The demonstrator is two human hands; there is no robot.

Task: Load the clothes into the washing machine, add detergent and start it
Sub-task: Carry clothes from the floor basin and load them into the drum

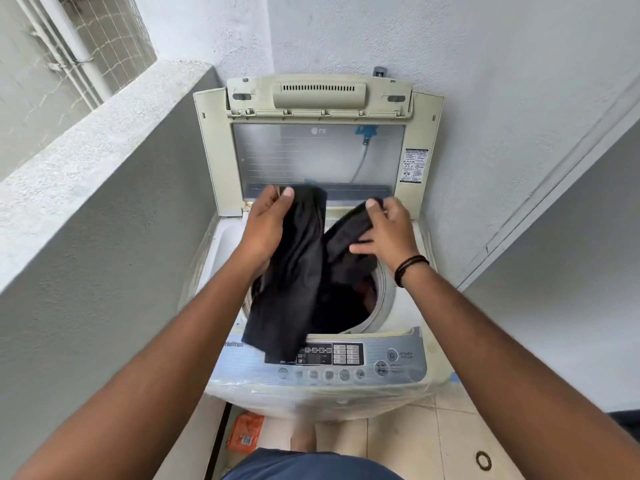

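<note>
A cream top-loading washing machine stands before me with its lid raised upright. Over its drum opening hangs a black garment, held up by both hands. My left hand grips one top corner between thumb and fingers. My right hand pinches the other top edge, a dark band on its wrist. The garment's lower end drapes over the control panel and covers its left part. Dark clothes lie inside the drum.
A grey parapet wall runs close on the left, a white wall and a sloping ledge on the right. An orange packet lies on the tiled floor beside the machine's base. A black ring sits on the floor at right.
</note>
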